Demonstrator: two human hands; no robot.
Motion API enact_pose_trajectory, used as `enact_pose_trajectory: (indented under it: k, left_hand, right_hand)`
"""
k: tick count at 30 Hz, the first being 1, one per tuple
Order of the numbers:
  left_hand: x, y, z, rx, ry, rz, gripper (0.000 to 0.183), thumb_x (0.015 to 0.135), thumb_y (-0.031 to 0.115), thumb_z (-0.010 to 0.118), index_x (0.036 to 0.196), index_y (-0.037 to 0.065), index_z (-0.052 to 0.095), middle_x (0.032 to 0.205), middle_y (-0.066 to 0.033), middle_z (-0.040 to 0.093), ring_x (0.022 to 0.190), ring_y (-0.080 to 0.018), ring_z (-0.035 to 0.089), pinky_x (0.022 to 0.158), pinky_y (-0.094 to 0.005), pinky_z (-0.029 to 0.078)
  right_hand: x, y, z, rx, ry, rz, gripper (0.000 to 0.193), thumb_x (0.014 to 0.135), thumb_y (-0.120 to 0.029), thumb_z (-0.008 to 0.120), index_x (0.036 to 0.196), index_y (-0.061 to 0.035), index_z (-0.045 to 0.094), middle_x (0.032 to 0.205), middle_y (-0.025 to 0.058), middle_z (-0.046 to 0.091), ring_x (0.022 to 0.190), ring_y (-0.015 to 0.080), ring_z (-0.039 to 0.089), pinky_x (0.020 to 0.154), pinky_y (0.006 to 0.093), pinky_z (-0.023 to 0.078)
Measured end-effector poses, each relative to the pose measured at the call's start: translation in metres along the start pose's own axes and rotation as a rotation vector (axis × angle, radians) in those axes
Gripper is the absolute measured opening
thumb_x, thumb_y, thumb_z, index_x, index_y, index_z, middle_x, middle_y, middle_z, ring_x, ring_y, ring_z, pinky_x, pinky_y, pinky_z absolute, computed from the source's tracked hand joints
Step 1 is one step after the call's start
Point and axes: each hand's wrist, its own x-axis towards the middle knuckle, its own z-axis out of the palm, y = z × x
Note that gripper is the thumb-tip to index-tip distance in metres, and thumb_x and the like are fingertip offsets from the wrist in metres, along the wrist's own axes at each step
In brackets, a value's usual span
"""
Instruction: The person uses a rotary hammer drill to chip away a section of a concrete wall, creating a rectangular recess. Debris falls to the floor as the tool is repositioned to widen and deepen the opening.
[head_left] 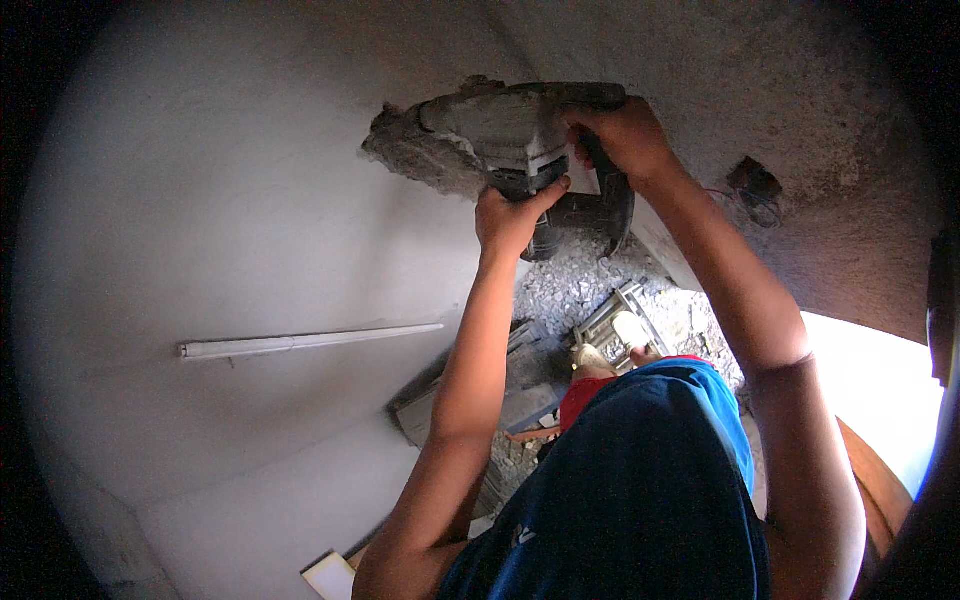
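Both my arms are raised, holding a dusty grey rotary hammer (495,125) up against the wall. My right hand (632,140) is closed around the rear handle at the tool's right end. Below the body, my left hand (510,218) grips the tool's underside, with the thumb pointing right. The hammer's front end points left into a rough broken-out patch (420,150) in the plaster. Its bit cannot be made out against the rubble-coloured hollow.
A white tube light (310,340) is fixed along the pale wall (250,200). My feet are on a metal stepladder (620,320) above broken rubble (570,280). Boards (520,400) lean below. Wires poke from a wall hole (755,185); bright light enters at right.
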Motion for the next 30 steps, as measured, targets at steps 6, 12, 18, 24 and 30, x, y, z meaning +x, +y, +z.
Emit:
enact_pose_trajectory:
  k: [6, 12, 18, 24, 30]
  left_hand:
    - [0.006, -0.002, -0.005, 0.052, 0.056, 0.079, 0.062, 0.065, 0.053, 0.092, 0.099, 0.003, 0.079, 0.099, -0.0141, 0.079, 0.093, -0.0271, 0.076, 0.085, -0.0378, 0.056]
    - [0.006, -0.005, -0.004, 0.017, 0.042, 0.06, 0.062, 0.065, 0.053, 0.093, 0.098, 0.002, 0.079, 0.098, -0.0129, 0.079, 0.092, -0.0263, 0.076, 0.083, -0.0377, 0.056]
    - [0.006, -0.01, -0.004, -0.077, 0.025, 0.043, 0.064, 0.066, 0.047, 0.095, 0.106, 0.001, 0.077, 0.106, -0.0122, 0.078, 0.092, -0.0236, 0.075, 0.083, -0.0339, 0.056]
    - [-0.019, -0.008, -0.009, -0.146, -0.005, -0.011, 0.047, 0.076, 0.029, 0.092, 0.11, 0.0, 0.076, 0.107, -0.0085, 0.077, 0.095, -0.0191, 0.072, 0.086, -0.0324, 0.054]
    - [-0.037, -0.043, -0.028, -0.13, -0.07, -0.023, 0.046, 0.079, 0.028, 0.09, 0.111, -0.001, 0.075, 0.109, -0.0099, 0.077, 0.098, -0.0188, 0.072, 0.089, -0.0328, 0.054]
  right_hand:
    - [0.016, 0.011, 0.004, 0.044, 0.007, -0.037, 0.03, 0.088, -0.027, 0.078, 0.079, 0.0003, 0.07, 0.068, 0.0099, 0.068, 0.055, 0.0189, 0.064, 0.053, 0.035, 0.05]
    - [0.017, 0.01, 0.001, 0.121, -0.054, 0.015, 0.028, 0.087, -0.027, 0.079, 0.078, -0.002, 0.07, 0.069, 0.0092, 0.068, 0.056, 0.0185, 0.064, 0.053, 0.0346, 0.05]
    - [0.023, 0.017, 0.005, 0.104, -0.032, -0.042, 0.028, 0.087, -0.027, 0.079, 0.076, -0.0027, 0.07, 0.067, 0.0087, 0.067, 0.057, 0.0183, 0.064, 0.054, 0.0349, 0.049]
    - [-0.004, 0.005, 0.02, -0.177, 0.017, -0.056, 0.033, 0.086, -0.031, 0.076, 0.073, -0.0014, 0.072, 0.067, 0.01, 0.069, 0.058, 0.0184, 0.063, 0.059, 0.0362, 0.05]
    - [-0.054, -0.005, 0.035, -0.098, -0.001, -0.059, 0.04, 0.086, -0.037, 0.073, 0.077, 0.0016, 0.074, 0.065, 0.0129, 0.07, 0.063, 0.0248, 0.07, 0.067, 0.0423, 0.055]
